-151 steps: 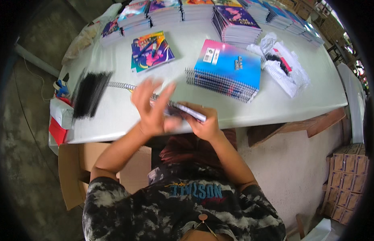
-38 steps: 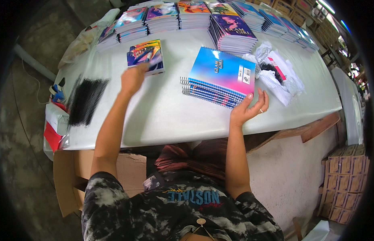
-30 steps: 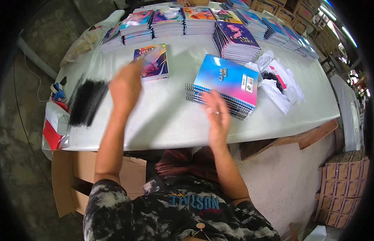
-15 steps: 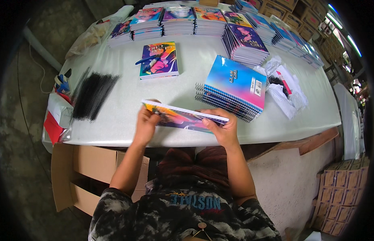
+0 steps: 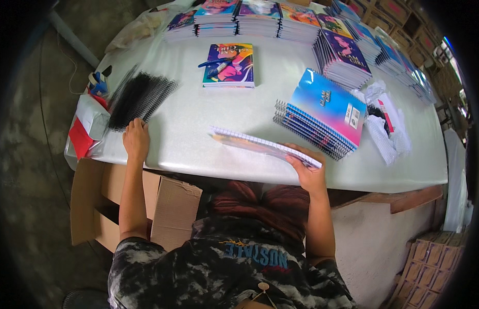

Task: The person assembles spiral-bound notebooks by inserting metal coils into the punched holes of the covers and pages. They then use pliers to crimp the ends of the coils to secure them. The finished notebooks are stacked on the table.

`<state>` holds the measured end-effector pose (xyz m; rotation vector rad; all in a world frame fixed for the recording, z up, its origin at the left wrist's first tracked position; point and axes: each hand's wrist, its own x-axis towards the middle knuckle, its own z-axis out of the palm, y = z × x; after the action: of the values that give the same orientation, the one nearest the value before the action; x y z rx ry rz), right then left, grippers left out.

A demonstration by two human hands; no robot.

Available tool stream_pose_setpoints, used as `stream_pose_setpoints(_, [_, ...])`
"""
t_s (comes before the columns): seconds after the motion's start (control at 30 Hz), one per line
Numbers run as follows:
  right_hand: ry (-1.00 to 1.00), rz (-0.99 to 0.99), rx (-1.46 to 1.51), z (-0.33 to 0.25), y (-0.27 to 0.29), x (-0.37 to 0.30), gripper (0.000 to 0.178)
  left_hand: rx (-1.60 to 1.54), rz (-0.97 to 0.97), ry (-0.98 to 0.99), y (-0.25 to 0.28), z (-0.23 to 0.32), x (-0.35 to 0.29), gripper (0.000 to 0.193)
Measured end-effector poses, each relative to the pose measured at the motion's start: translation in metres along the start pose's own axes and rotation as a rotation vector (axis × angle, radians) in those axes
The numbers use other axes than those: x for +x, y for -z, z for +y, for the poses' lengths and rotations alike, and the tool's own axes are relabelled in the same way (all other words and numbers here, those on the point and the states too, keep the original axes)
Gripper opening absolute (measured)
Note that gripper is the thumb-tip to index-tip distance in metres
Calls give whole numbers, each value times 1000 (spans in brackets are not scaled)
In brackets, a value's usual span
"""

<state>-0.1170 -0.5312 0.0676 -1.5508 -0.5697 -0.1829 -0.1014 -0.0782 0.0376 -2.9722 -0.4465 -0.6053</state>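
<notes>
Pinching the notebook (image 5: 256, 144) by its four o'clock end, our right hand (image 5: 309, 172) holds it near the head view's centre, perhaps to leave its long edge free. At nine o'clock, our left hand (image 5: 136, 139) meets the black coils (image 5: 141, 99), its grip unclear to us.

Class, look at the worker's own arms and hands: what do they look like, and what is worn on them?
The left hand and right hand are ungloved, and both forearms are bare. The short left sleeve and right sleeve are black with blotchy grey-white patches. Any ring is too small to make out.
</notes>
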Motion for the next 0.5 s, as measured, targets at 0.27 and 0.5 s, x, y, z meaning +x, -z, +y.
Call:
stream_pose_setpoints(0.27, [-51,40,90,-2,3,-1,26,-263,98,-61,-23,-19,4,18])
stream_pose_setpoints(0.5, [-78,5,62,-1,5,2,27,-2130,-212,186,53,25,29,24])
